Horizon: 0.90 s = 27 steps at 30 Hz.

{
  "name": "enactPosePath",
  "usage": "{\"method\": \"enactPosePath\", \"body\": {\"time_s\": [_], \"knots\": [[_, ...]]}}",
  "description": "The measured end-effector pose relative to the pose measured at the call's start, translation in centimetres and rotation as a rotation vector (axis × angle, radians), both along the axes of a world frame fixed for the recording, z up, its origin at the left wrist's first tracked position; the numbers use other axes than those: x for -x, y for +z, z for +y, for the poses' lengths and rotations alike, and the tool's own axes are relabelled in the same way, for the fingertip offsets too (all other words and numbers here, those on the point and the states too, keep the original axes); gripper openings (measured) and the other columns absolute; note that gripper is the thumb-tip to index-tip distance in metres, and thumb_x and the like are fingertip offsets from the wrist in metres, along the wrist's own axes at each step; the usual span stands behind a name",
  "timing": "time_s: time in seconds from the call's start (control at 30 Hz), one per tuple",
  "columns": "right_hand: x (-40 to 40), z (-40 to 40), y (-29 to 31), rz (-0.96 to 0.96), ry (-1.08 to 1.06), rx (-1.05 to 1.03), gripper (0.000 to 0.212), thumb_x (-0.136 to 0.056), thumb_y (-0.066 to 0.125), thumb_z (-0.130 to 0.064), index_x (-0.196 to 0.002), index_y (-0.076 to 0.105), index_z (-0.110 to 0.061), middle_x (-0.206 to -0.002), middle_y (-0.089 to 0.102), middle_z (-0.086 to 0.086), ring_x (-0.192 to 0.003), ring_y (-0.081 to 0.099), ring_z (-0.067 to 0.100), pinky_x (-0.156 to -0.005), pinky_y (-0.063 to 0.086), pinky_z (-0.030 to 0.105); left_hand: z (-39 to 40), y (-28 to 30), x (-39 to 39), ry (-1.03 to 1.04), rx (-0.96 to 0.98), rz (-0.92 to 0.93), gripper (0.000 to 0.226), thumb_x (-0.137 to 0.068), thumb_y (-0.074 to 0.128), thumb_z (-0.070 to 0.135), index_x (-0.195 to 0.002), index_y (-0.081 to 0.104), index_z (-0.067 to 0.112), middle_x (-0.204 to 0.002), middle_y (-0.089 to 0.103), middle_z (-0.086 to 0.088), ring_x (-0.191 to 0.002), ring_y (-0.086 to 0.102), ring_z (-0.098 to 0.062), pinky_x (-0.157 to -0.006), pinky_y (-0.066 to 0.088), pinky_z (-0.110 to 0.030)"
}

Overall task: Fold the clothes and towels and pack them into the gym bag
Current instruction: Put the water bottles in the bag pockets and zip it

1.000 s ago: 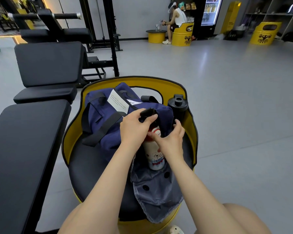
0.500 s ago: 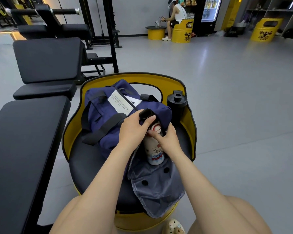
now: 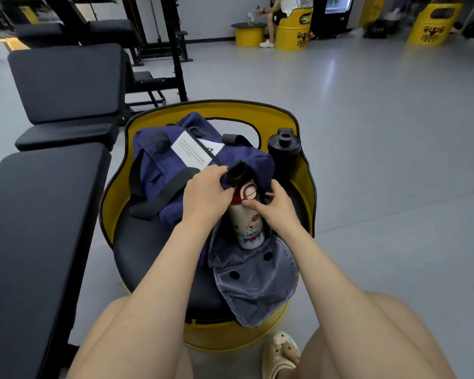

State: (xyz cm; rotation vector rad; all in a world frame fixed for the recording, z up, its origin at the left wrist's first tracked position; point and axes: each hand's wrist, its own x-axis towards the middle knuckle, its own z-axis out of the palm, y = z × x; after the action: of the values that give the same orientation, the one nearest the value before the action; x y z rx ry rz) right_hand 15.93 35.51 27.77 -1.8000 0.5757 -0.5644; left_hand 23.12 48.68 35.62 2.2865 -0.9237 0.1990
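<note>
Gym bag [image 3: 159, 160] lies on the yellow barrel seat [image 3: 304, 170]; your left hand [image 3: 205, 198] pinches its black strap [image 3: 237, 172], your right hand [image 3: 277, 209] grips the cartoon bottle [image 3: 248, 225].

Gym interior. Floor [image 3: 367, 127]: smooth pale grey, glossy, with a soft streak of reflected light. Far wall [image 3: 216, 15]: plain light grey with a dark skirting. Left side: black padded bench [image 3: 39, 228] in the foreground, black adjustable incline bench [image 3: 66, 83] behind it, black steel rack frame [image 3: 175, 50] beyond. Foreground centre: yellow drum seat [image 3: 216, 110] with black cushion. Far end: low round yellow table [image 3: 248, 34], two further yellow drum seats [image 3: 293, 34] [image 3: 433, 26], lit drinks fridge [image 3: 337, 6]. A seated person [image 3: 279, 12] occupies one drum seat.
</note>
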Motion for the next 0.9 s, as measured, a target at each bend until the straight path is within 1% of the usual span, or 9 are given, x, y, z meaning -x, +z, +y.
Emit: {"method": "enactPosePath", "body": {"time_s": [0.1, 0.2, 0.27, 0.4, 0.5, 0.6, 0.73, 0.83, 0.9], "knots": [[0.3, -0.3, 0.5, -0.003, 0.096, -0.031, 0.036, -0.085, 0.070, -0.028, -0.116, 0.053, -0.023, -0.119, 0.058, -0.005, -0.108, 0.051, 0.007, -0.087, 0.042, 0.021, 0.0, 0.2, 0.0, 0.012, 0.049, 0.032, 0.013, -0.082, 0.065, 0.018, -0.087, 0.063, 0.007, -0.092, 0.064, -0.012, -0.093, 0.056, -0.033, -0.073, 0.039, -0.038], [0.3, -0.7, 0.9, -0.003, 0.102, -0.070, 0.033, -0.086, 0.069, -0.024, -0.115, 0.052, -0.023, -0.109, 0.057, -0.010, -0.096, 0.050, -0.001, -0.075, 0.041, 0.008, -0.1, 0.2, 0.2, 0.008, 0.037, 0.047, 0.015, -0.084, 0.065, 0.023, -0.088, 0.062, 0.008, -0.094, 0.064, -0.010, -0.095, 0.056, -0.031, -0.072, 0.038, -0.035], [0.0, -0.4, 1.1, 0.000, 0.082, -0.079, 0.037, -0.083, 0.073, -0.024, -0.112, 0.051, -0.022, -0.103, 0.057, -0.012, -0.089, 0.050, -0.005, -0.071, 0.041, 0.007, -0.3, 0.2, 0.3, 0.023, 0.034, 0.050, 0.017, -0.084, 0.065, 0.024, -0.091, 0.064, 0.010, -0.097, 0.065, -0.008, -0.096, 0.057, -0.030, -0.071, 0.036, -0.032], [-1.1, 0.4, 1.2, -0.038, 0.061, -0.024, 0.048, -0.071, 0.084, -0.026, -0.110, 0.057, -0.017, -0.105, 0.065, -0.004, -0.091, 0.058, -0.001, -0.073, 0.046, 0.016, -0.6, 0.6, 0.4, 0.050, 0.049, 0.028, 0.018, -0.083, 0.064, 0.024, -0.095, 0.066, 0.011, -0.099, 0.066, -0.008, -0.097, 0.057, -0.032, -0.072, 0.037, -0.033], [-1.6, 0.6, 1.1, 0.012, -0.092, -0.019, 0.051, -0.070, 0.083, -0.035, -0.106, 0.056, -0.012, -0.103, 0.065, 0.002, -0.090, 0.060, 0.013, -0.072, 0.049, 0.026, -0.6, 0.8, 0.4, 0.031, 0.103, 0.041, 0.016, -0.082, 0.066, 0.021, -0.094, 0.068, 0.011, -0.096, 0.067, -0.008, -0.094, 0.058, -0.031, -0.070, 0.039, -0.033], [-1.9, 0.2, 0.8, -0.002, -0.191, -0.021, 0.042, -0.075, 0.077, -0.039, -0.096, 0.052, -0.013, -0.094, 0.063, 0.004, -0.085, 0.059, 0.019, -0.070, 0.047, 0.033, -0.6, 0.8, 0.3, 0.000, 0.145, 0.103, 0.010, -0.081, 0.069, 0.023, -0.081, 0.065, 0.014, -0.081, 0.064, -0.005, -0.086, 0.059, -0.031, -0.066, 0.038, -0.033], [-2.1, -0.2, -0.1, 0.009, -0.260, 0.082, 0.037, -0.081, 0.068, -0.047, -0.097, 0.049, -0.019, -0.100, 0.059, 0.002, -0.087, 0.059, 0.020, -0.075, 0.052, 0.048, -0.4, 1.0, 0.3, -0.014, 0.124, 0.175, 0.034, -0.080, 0.071, 0.025, -0.059, 0.045, 0.027, -0.063, 0.051, 0.005, -0.076, 0.055, -0.027, -0.061, 0.034, -0.031], [-1.7, -0.3, -1.0, 0.033, -0.231, 0.112, 0.039, -0.082, 0.065, -0.049, -0.105, 0.048, -0.023, -0.107, 0.056, -0.002, -0.095, 0.057, 0.019, -0.081, 0.051, 0.051, -0.4, 0.6, -0.1, -0.018, 0.083, 0.247, 0.023, -0.079, 0.071, 0.025, -0.064, 0.054, 0.023, -0.067, 0.057, 0.001, -0.078, 0.057, -0.026, -0.062, 0.038, -0.032], [-1.1, -0.5, -2.2, 0.126, -0.123, 0.110, 0.059, -0.075, 0.075, -0.044, -0.121, 0.046, -0.022, -0.120, 0.053, -0.002, -0.108, 0.055, 0.018, -0.088, 0.050, 0.046, -0.4, 0.1, -0.3, -0.024, 0.051, 0.274, 0.010, -0.080, 0.069, 0.023, -0.078, 0.063, 0.015, -0.076, 0.061, -0.002, -0.082, 0.058, -0.027, -0.067, 0.042, -0.034]]}}
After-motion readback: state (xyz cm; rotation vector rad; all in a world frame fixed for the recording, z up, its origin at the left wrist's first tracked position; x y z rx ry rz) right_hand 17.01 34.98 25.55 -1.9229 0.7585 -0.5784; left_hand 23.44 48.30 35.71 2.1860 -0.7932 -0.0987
